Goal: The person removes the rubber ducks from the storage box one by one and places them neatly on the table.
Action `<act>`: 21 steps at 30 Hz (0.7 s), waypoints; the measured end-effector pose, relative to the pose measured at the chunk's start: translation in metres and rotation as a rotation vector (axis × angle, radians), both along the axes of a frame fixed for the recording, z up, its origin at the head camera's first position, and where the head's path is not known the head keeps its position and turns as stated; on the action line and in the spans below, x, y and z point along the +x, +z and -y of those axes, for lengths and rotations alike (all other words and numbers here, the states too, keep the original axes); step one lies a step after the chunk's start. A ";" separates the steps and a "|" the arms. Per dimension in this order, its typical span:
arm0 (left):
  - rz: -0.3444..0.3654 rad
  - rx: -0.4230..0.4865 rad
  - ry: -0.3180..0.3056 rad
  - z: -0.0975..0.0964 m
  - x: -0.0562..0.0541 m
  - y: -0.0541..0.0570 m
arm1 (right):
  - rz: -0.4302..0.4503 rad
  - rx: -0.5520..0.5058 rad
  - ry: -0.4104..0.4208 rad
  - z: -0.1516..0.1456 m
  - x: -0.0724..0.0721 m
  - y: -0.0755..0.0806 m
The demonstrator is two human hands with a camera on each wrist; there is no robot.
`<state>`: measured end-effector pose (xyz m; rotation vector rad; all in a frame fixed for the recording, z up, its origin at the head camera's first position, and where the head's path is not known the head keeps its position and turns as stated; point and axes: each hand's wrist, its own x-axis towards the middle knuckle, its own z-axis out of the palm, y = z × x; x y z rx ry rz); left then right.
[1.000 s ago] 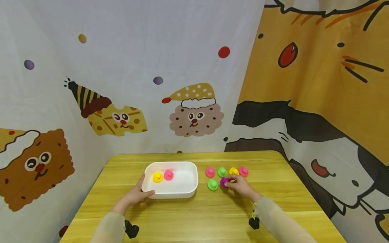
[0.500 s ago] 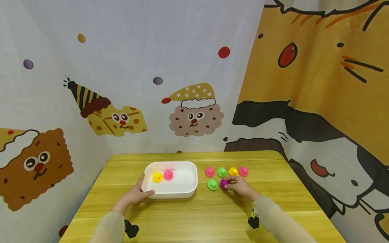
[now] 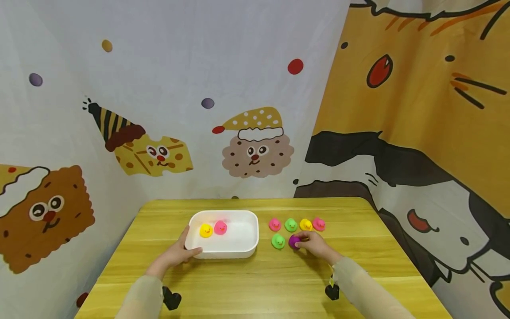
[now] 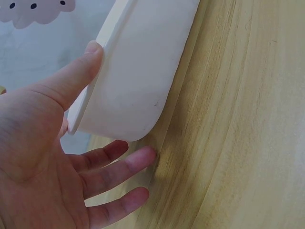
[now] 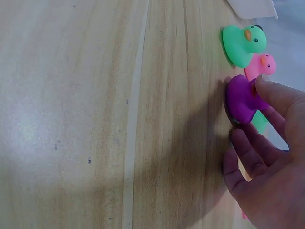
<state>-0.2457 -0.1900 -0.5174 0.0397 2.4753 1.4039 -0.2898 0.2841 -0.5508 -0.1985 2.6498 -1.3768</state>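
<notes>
My left hand (image 3: 175, 253) holds the left end of a white plastic tub (image 3: 235, 255). In the left wrist view its thumb lies on the rim of the tub (image 4: 138, 71), and the other fingers are loosely bent by the corner. Inside the tub sit a yellow rubber duck (image 3: 206, 231) and a pink rubber duck (image 3: 220, 227). My right hand (image 3: 317, 245) pinches a purple rubber duck (image 3: 294, 242), which is at the tabletop. The right wrist view has the thumb against the head of the purple duck (image 5: 240, 100); the fingers partly hide its far side.
Left of the purple duck is a green duck (image 3: 278, 241). A row behind holds a pink duck (image 3: 274, 224), another green duck (image 3: 291, 225), a yellow duck (image 3: 305, 224) and one more pink duck (image 3: 318, 224). The wooden table (image 3: 247, 288) meets a printed cloth (image 3: 171, 88).
The head view has shifted slightly. Both hands stay in place, the left at the tub and the right on the purple duck.
</notes>
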 end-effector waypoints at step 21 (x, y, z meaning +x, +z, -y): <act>0.004 -0.012 0.003 0.000 0.000 -0.002 | -0.072 -0.065 -0.025 0.025 0.002 0.036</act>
